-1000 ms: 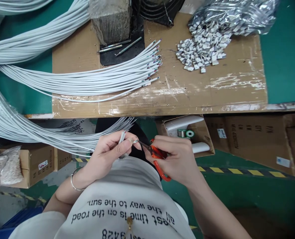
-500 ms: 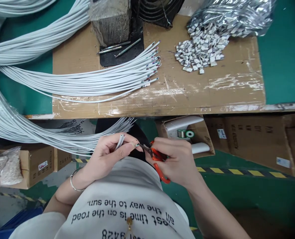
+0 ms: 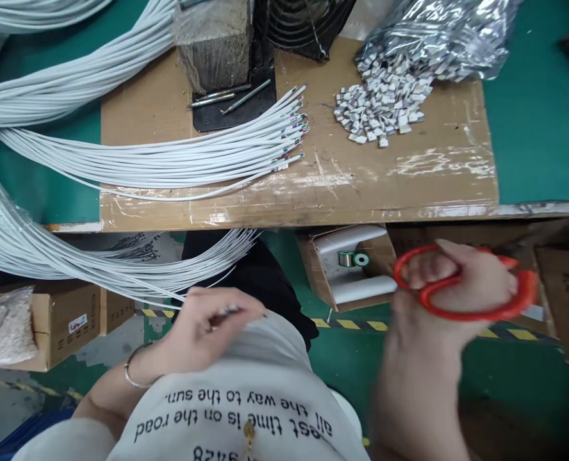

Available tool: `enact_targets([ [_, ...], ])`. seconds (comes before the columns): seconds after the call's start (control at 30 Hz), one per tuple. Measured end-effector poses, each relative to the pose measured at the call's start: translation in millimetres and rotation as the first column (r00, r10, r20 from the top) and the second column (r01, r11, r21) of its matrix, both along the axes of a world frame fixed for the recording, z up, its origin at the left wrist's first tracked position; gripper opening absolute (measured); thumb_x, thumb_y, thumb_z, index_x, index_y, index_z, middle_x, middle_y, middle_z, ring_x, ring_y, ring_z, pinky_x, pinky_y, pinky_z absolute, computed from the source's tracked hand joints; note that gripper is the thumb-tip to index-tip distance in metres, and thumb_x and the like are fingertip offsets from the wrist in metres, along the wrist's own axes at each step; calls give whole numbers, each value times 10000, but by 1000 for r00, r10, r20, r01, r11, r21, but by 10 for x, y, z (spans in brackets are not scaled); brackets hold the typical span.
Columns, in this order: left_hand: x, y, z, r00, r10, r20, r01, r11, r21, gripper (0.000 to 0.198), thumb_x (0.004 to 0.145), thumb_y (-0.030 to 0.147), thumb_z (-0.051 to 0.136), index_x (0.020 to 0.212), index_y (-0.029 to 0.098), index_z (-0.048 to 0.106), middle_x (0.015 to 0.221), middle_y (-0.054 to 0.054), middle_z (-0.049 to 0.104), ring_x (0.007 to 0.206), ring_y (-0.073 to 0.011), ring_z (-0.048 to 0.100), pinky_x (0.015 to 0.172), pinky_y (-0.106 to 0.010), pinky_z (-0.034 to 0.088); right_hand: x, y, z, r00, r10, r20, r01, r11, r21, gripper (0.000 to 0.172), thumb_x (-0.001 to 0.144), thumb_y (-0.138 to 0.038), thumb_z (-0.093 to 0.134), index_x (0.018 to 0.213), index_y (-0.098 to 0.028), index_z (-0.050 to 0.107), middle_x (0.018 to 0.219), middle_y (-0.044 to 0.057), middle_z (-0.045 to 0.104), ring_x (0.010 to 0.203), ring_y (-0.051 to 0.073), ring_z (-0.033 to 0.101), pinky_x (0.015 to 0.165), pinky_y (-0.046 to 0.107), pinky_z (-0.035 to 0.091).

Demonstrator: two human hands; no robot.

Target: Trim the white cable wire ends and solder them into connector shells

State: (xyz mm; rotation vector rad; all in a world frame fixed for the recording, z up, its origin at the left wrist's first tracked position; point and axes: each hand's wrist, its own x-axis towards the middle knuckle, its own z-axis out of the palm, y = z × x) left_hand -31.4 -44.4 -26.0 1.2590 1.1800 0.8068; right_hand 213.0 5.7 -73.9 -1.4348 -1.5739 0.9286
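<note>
My left hand (image 3: 212, 330) is in front of my body below the table edge, its fingers closed on the end of a white cable (image 3: 169, 304). Most of that end is hidden inside the hand; a small dark tip shows at the fingertips. Far over on the right, my right hand (image 3: 479, 282) is curled round red-handled scissors (image 3: 525, 294), with fingers through a loop. The blades cannot be made out, and motion smears this hand. Other white cables (image 3: 227, 250) hang beside my left hand.
On the cardboard-covered table (image 3: 385, 192) lie a cable bundle (image 3: 193, 157), small white connectors (image 3: 380, 105), a silvery bag (image 3: 452, 35) and thin metal tools (image 3: 246, 96) near a wrapped block (image 3: 214, 48). Below stand an open box (image 3: 318, 269) with solder spools (image 3: 354, 258) and other cartons (image 3: 73, 326).
My right hand has swung away to the right with the scissors, off the cable tip. My left hand has lowered slightly and its fingers have closed further over the cable end.
</note>
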Motion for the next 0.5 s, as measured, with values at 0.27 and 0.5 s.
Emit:
enact_targets([
  [0.27,60,110,6,955,260,142,-226,950,-214,253,1016,415,714,933,179,754,620,21,570,510,-92,406,479,-237,329,-118,-66,-81,994,-86,-70,82,995,-59,360,870,-225,784,624,-212,521,565,-55,415,493,89,339,446,258,272],
  [0.5,49,96,-10,952,255,167,-209,945,-250,264,1005,441,728,944,187,764,649,10,573,535,-101,392,487,-254,299,-291,-80,-7,959,284,16,-283,948,147,420,807,-29,698,620,-219,373,599,-67,326,540,84,258,483,260,201],
])
